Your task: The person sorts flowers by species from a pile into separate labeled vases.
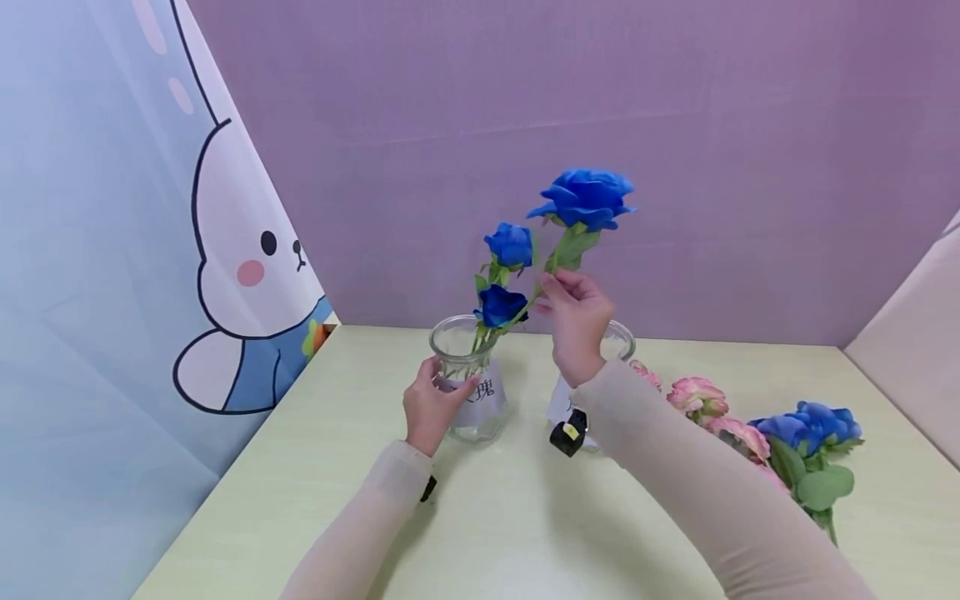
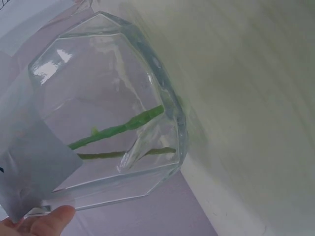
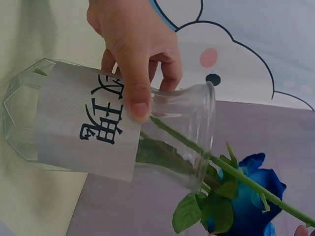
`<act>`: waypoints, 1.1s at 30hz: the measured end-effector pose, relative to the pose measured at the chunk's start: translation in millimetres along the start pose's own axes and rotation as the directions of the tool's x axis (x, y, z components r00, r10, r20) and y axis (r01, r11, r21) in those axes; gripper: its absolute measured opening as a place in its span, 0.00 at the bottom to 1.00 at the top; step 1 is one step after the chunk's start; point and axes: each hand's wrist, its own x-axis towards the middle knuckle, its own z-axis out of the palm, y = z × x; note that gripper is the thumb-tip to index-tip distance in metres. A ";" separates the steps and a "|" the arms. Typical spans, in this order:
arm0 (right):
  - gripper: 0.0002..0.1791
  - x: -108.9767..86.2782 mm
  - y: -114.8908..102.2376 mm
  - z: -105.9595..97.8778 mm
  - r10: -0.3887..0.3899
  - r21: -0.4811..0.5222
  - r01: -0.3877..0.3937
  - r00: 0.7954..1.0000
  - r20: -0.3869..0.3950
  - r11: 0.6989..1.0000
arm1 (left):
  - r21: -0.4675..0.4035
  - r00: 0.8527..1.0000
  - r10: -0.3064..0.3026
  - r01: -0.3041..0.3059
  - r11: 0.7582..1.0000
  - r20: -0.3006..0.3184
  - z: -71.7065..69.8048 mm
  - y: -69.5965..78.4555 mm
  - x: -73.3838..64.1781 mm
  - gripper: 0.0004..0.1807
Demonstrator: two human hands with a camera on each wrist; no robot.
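Note:
A clear glass vase (image 1: pixel 468 429) with a white label bearing dark characters stands on the table. My left hand (image 1: pixel 435 404) grips it below the rim, thumb in front; the right wrist view also shows this left hand (image 3: pixel 140 54). Two blue roses (image 1: pixel 510 245) lean out of the vase. Above them, my right hand (image 1: pixel 577 321) pinches the stem of a larger blue rose (image 1: pixel 588 198); that stem slants down into the vase mouth. Green stems (image 2: pixel 123 129) show through the glass in the left wrist view.
A second labelled glass vase (image 1: pixel 621 337) stands behind the right forearm, partly hidden. To the right on the pale table (image 1: pixel 892 517) lie pink flowers (image 1: pixel 697 395) and more blue roses (image 1: pixel 813 425). A purple cloth (image 1: pixel 420 150) hangs behind, and a rabbit-print cloth (image 1: pixel 97 275) at left.

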 end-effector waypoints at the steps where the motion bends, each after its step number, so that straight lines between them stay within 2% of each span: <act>1: 0.02 -1.1 1.3 1.1 -0.001 -0.018 0.001 1.000 0.018 1.000 | 0.000 1.000 -0.001 0.001 1.000 0.000 0.3 0.2 0.0 0.35; 9: 0.06 -6.7 15.3 7.4 -0.026 -0.105 0.038 0.993 0.117 0.994 | 0.003 1.000 0.001 -0.001 1.000 -0.002 2.2 -0.1 0.1 0.35; 16: 0.09 -9.0 22.0 12.3 0.055 -0.219 -0.017 0.984 0.169 0.976 | 0.015 1.000 -0.008 0.008 1.000 -0.001 0.9 -0.8 0.4 0.36; 23: 0.12 -6.5 24.6 16.5 0.097 -0.285 -0.038 0.975 0.198 0.958 | 0.021 1.000 0.022 -0.022 1.000 -0.010 -0.1 -1.8 1.6 0.35; 29: 0.12 -7.7 27.6 18.9 0.179 -0.392 -0.082 0.959 0.218 0.916 | 0.030 1.000 0.019 -0.019 0.999 -0.005 -0.4 -1.3 0.2 0.34; 33: 0.12 -10.2 30.4 19.8 0.201 -0.433 -0.091 0.955 0.217 0.897 | 0.038 1.000 0.028 -0.028 0.999 -0.001 -0.7 -1.0 -1.1 0.34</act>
